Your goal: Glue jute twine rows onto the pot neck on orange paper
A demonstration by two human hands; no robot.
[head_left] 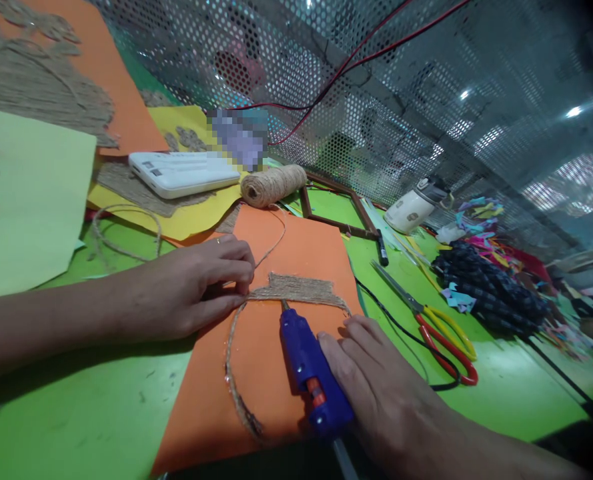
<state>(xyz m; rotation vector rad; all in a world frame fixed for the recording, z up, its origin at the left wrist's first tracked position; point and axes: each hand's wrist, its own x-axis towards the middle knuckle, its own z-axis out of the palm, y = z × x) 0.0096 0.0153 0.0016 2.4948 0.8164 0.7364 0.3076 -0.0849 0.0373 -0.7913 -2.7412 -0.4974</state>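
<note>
An orange paper sheet (309,240) lies in front of me with a patch of jute twine (301,288) on it, laid in close rows. At the patch's left end my left hand (219,283) is closed, its fingertips pinching the twine against the paper. A loose twine end (230,363) curves from there toward the sheet's near edge. My right hand (376,373) is wrapped around a blue glue gun (296,340), whose nozzle touches or nearly touches the lower edge of the patch. The gun's handle and trigger are mostly hidden by the hand.
Red-and-yellow scissors (421,310) and a black cord lie to the right. Behind are a twine roll (273,185), a white power bank (183,173), a brown frame (339,230), a marker (381,248) and a white bottle (411,207). Dark cloth (486,287) sits farther right.
</note>
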